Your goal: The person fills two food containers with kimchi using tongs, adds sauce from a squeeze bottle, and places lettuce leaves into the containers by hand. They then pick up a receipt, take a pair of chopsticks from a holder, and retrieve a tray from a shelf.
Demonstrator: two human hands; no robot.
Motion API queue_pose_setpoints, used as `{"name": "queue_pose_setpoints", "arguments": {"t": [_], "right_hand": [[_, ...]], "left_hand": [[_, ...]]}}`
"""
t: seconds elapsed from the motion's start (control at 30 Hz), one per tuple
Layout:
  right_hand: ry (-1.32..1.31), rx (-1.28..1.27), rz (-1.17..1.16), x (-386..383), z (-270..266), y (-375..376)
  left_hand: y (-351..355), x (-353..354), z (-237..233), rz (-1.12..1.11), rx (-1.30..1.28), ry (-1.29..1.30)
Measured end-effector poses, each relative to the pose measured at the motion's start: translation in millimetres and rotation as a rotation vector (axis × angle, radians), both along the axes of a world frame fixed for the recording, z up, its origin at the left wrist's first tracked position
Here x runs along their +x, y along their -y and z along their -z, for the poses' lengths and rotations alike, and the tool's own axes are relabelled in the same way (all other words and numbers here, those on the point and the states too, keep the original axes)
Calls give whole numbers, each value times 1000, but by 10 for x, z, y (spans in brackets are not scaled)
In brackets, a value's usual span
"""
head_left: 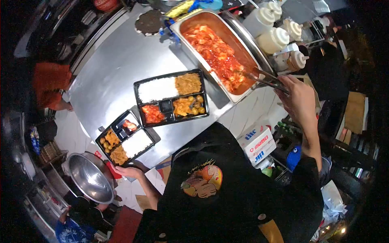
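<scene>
Two boxes (pixel 166 106), one pan (pixel 240 45), tongs (pixel 268 82) in right hand (pixel 298 97)

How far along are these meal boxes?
Done, it seems: the upper box has all but its small central compartment filled. In hand: the right hand works tongs in the red food; the left hand is at the lower box. Left, probably: more red food there, its portion looking smaller.

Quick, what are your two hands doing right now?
Left hand: touching the smaller black tray's edge; can't tell if it's gripping.
Right hand: closed on metal tongs, reaching over the pan of red food.
</scene>
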State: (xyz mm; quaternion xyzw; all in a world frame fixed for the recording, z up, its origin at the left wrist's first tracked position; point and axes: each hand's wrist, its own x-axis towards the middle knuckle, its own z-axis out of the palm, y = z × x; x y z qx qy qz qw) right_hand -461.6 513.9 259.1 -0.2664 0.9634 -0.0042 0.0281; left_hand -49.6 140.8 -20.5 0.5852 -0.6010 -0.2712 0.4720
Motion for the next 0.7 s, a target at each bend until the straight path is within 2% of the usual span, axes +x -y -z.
{"name": "queue_pose_setpoints", "arguments": {"t": [0.1,0.13,0.23,0.33,0.47,0.53,0.57,0.7], "right_hand": [[52,226,-204,-180,132,-29],[63,221,-197,-247,178,-38],[-53,264,-451,-382,199,121],[-71,245,-586,-511,326,216],[-96,219,-665,-581,367,220],[-116,277,-618,-623,377,210],[-97,268,-591,-631,370,165],[-103,216,-522,-683,338,84]], "left_hand": [[45,3,55,-34,-25,6],[41,-14,65,-25,-29,16],[41,-3,90,-10,-84,5],[140,98,214,-30,-61,-18],[128,150,267,-28,-118,36],[47,7,110,-38,-58,-3],[87,99,166,-25,-80,88],[48,15,111,-21,-84,81]]}}
